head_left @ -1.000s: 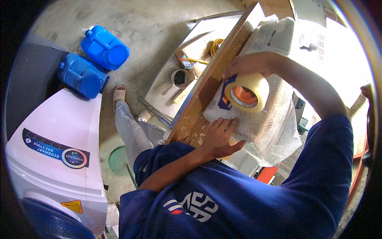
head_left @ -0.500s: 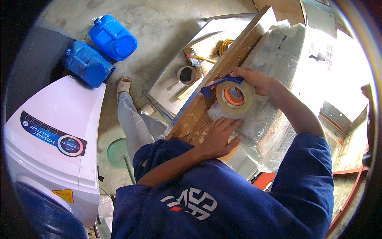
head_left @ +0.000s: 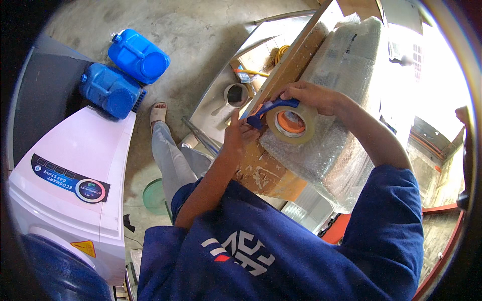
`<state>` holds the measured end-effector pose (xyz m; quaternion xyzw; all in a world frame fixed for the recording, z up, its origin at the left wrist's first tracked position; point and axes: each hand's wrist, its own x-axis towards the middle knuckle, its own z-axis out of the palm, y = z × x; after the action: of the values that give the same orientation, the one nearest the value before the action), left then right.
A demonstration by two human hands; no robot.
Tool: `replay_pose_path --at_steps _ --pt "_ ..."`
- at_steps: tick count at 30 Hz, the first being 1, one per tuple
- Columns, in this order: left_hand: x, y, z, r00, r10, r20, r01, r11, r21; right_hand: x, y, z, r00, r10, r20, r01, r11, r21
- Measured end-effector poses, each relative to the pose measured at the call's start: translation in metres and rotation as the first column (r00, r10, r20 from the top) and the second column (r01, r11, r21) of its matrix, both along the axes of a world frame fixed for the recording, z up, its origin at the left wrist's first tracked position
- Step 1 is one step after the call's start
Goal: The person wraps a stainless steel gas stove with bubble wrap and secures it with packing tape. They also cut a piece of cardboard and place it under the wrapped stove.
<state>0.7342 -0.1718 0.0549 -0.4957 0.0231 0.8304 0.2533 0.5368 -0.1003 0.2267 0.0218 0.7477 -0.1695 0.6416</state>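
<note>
Right hand: the right hand point(head_left: 314, 97) comes in over the bubble-wrapped package, wrist bent, fingers curled round the blue handle of the tape dispenser point(head_left: 286, 118); it is grasping that tool.
Left hand: the left hand point(head_left: 237, 135) reaches up from the lower middle with the forearm bare, fingers pressed on the wooden board just beside the dispenser's blue nose; whether it pinches the tape end cannot be told.
Tape dispenser: one, blue plastic frame carrying a round roll of pale, glossy tape with an orange core; it sits at the seam where the board meets the package, near the board's middle.
Wooden board: one wooden board point(head_left: 266, 173), flat, rough and scuffed with pale scratches, running along the package's left edge.
Package: one bulky bubble-wrapped package point(head_left: 346, 65), dimpled clear film over a pale box shape, filling the upper right.
Metal tray: one grey metal tray point(head_left: 211, 108) beyond the board's far edge, holding a small round tin point(head_left: 236, 94) and yellow cord.
Jerrycans: two blue jerrycans point(head_left: 123, 72), smooth moulded plastic, lying on the concrete floor at the upper left.
Appliance: one white appliance point(head_left: 75, 170) with a dark control strip, at the left edge.
Clothing: dark blue sleeves point(head_left: 386, 220), grey trousers, one sandalled foot on the floor.
</note>
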Motion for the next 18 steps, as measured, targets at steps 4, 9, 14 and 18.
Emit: replay_pose_path --at_steps 4,9,14,18 --pt "-0.002 0.009 -0.017 0.967 0.154 -0.201 -0.106 0.967 0.232 0.001 0.003 0.004 0.99 0.13 -0.046 -0.132 0.99 -0.052" --pt "0.005 0.023 -0.048 0.895 0.238 -0.376 -0.126 0.946 0.298 0.002 -0.004 0.011 0.983 0.178 -0.036 -0.18 0.982 -0.06" --pt "0.006 0.013 -0.049 0.818 0.245 -0.52 -0.075 0.943 0.325 0.002 0.006 0.008 0.987 0.158 -0.012 -0.159 0.982 -0.105" --pt "0.004 0.04 -0.053 0.873 0.213 -0.438 -0.106 0.961 0.257 0.014 -0.01 0.024 0.946 0.284 -0.159 -0.299 0.951 -0.083"
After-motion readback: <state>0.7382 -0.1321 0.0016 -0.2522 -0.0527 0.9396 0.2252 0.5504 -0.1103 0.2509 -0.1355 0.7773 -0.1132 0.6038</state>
